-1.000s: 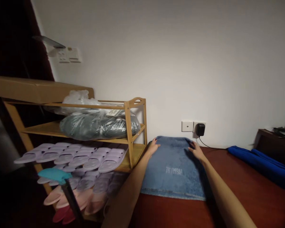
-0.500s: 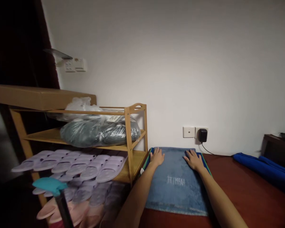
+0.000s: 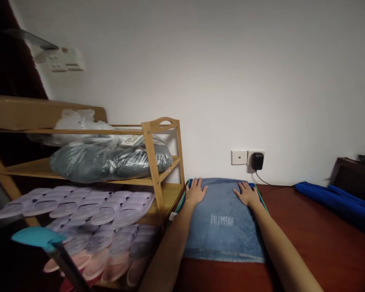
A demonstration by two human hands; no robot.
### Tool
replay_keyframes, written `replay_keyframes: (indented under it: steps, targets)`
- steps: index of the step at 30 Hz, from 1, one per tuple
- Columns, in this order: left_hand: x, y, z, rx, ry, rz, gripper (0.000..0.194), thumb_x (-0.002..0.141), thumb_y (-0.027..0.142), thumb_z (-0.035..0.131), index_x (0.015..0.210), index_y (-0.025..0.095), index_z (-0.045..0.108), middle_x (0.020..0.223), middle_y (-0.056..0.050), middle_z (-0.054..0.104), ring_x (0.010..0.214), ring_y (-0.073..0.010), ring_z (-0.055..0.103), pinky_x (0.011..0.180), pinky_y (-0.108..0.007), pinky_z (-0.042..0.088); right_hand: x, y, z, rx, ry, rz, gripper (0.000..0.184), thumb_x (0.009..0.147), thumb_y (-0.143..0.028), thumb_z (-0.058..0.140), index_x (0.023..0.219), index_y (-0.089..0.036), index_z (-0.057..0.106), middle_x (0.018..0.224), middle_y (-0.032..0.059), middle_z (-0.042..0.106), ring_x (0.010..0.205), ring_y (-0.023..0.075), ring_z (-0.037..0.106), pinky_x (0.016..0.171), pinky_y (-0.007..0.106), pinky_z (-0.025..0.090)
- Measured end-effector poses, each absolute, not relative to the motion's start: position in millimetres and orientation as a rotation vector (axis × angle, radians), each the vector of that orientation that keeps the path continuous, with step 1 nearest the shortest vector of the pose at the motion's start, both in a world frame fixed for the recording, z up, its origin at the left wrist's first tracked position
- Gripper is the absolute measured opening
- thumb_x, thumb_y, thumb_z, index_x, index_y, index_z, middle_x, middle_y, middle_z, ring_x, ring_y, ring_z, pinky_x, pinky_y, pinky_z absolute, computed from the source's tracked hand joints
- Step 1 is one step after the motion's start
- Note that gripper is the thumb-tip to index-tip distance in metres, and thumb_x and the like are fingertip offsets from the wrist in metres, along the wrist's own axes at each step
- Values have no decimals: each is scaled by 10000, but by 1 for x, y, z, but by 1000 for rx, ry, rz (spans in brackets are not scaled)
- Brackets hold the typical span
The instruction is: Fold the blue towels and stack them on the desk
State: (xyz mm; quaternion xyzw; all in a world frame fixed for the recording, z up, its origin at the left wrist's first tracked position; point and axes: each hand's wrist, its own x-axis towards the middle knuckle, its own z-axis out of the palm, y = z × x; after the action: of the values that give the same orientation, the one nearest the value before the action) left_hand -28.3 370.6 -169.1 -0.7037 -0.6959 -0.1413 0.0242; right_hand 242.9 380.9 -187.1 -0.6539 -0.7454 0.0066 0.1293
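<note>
A folded blue-grey towel [image 3: 222,239] with white lettering and a stitched near edge lies flat on the red-brown tabletop [image 3: 310,239]. Under it, darker blue cloth with green edging shows along both sides. My left hand [image 3: 196,192] rests palm down on the towel's far left corner, fingers spread. On the far right corner lies my right hand [image 3: 247,194], also flat with its fingers apart. Neither hand grips anything.
To the left stands a wooden rack [image 3: 152,154] with lilac slippers [image 3: 100,207], a plastic-wrapped bundle [image 3: 109,158] and a cardboard box [image 3: 33,113]. A black plug adapter [image 3: 257,161] sits in the wall. Rolled blue cloth [image 3: 337,202] lies at right. A turquoise-topped handle [image 3: 39,238] rises at lower left.
The camera view has shifted, so the rack, sockets and towel appear higher and further left. Both hands stay in about the same places on the towel.
</note>
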Motion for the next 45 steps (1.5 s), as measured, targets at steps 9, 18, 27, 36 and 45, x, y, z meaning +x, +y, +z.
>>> replay_keyframes:
  steps: [9,18,27,36,45]
  targets:
    - [-28,287,-135,-2521,-1571,-352,499,943,412,331,1391,196,379,1489,-79,312,1369,-219,271,1087,-430,250,265,288,-156,-1551,-2411,33,597,919,-585,232,1395,-259,383,1489,50,306,1359,217,277,1082,439,232]
    - [-39,155,-144,-2886,-1371,-237,608,932,456,375,1469,322,126,1539,-39,154,1402,-238,164,1115,-500,164,289,165,-168,-1265,-2570,277,594,918,-573,290,1461,-377,149,1543,-5,99,1410,217,115,1118,472,148]
    - [-74,127,-123,-2666,-1187,-84,251,893,199,461,1118,241,564,1102,-67,589,1056,-241,535,898,-373,414,296,148,-174,-923,-2633,-662,310,923,-137,364,1124,-175,597,1058,99,634,968,227,553,916,430,360]
    - [-76,125,-124,-2581,-1230,-95,287,863,38,340,897,203,572,954,-56,572,913,-208,510,813,-326,393,289,148,-164,-871,-2651,-835,237,900,-97,377,847,-156,600,826,77,594,770,203,510,737,355,356]
    - [-68,105,-116,-2609,-1315,-370,150,856,225,438,820,205,583,922,-54,580,906,-211,523,853,-345,393,282,135,-139,-1112,-2534,-135,419,962,-410,262,906,-211,627,897,63,631,864,181,547,829,334,373]
